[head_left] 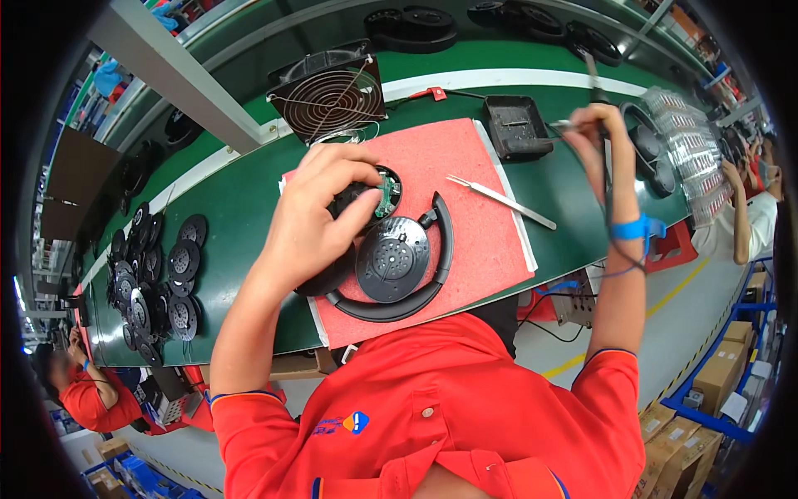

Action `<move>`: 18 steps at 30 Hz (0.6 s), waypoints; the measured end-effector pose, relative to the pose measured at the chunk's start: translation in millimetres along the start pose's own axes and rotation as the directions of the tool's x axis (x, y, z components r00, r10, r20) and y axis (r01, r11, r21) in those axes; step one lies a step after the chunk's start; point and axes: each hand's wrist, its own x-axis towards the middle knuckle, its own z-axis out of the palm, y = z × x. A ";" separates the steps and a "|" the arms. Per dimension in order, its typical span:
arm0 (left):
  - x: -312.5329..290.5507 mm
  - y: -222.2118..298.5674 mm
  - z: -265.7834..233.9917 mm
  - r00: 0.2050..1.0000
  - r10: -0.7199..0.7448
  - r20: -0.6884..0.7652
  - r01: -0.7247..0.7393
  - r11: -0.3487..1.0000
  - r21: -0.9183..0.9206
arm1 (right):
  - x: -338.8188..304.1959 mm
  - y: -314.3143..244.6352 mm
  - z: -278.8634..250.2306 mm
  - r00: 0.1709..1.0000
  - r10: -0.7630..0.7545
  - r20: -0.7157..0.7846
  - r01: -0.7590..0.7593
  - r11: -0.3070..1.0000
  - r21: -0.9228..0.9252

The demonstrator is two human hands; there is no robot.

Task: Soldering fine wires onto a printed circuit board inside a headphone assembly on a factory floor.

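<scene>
My left hand (328,195) is curled round a black headphone ear cup, its thumb and fingertips at the rim. Inside that cup a green circuit board (386,193) shows; my fingers hide the rest. The headphones' black headband (446,249) curves across the pink mat (486,224), with the other ear cup (392,259) lying flat, its round perforated plate upward. My right hand (594,133) is raised at the right, closed on a slim soldering iron with a black cable running down past the wrist. Near its fingers stands an open black box (517,127). White-handled tweezers (503,201) lie on the mat.
Many round black speaker plates (184,259) are heaped on the green table at left. A fan with a wire guard (330,100) stands behind the mat. Clear plastic trays (686,154) and black headphone parts (652,150) are at right. A grey post (179,71) rises at back left.
</scene>
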 end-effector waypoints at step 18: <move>-23.1 0.9 9.5 0.922 -0.386 0.000 0.276 0.658 -0.701 | -11.4 -138.2 123.5 0.979 -0.078 0.186 -0.020 0.881 0.472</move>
